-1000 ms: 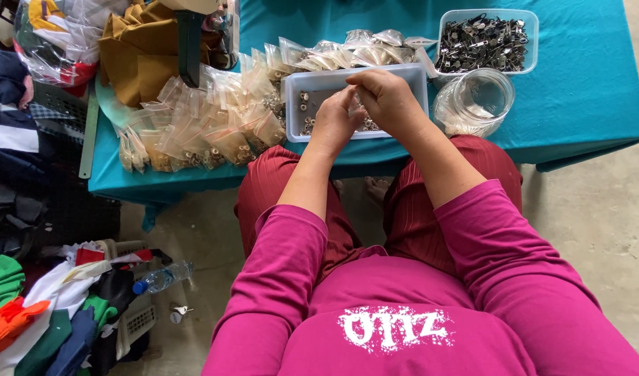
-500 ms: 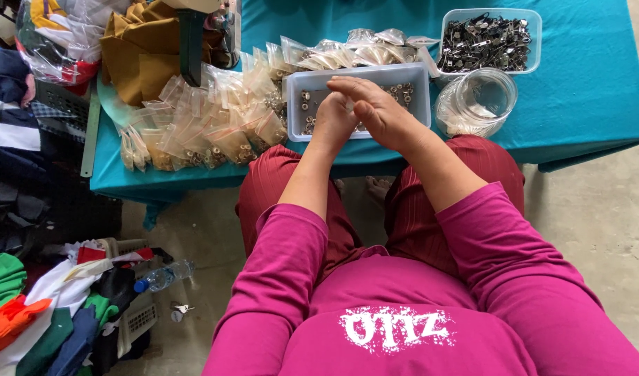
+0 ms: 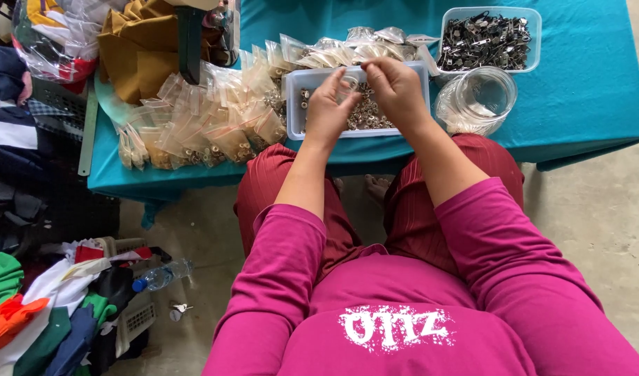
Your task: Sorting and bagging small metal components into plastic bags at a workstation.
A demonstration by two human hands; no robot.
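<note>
Both hands, left (image 3: pixel 328 106) and right (image 3: pixel 397 87), pinched a small clear bag (image 3: pixel 347 85) between them, directly above the tray (image 3: pixel 295 104) of metal parts.

Teal-covered table (image 3: pixel 584 104) – two plastic tubs (image 3: pixel 296 104), clear jar (image 3: pixel 478 97), heaped small bags (image 3: pixel 215 118)

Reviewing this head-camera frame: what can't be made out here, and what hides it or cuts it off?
- What the left hand and right hand pinch between them: too small, covered by the fingers.
- Part of the white tray of small metal parts: hidden under both hands.
- Contents of the small clear bags: too small to identify.
- The mustard fabric and the bagged items beside it: cut off by the top edge.
- The pile of clothes: cut off by the left edge.
</note>
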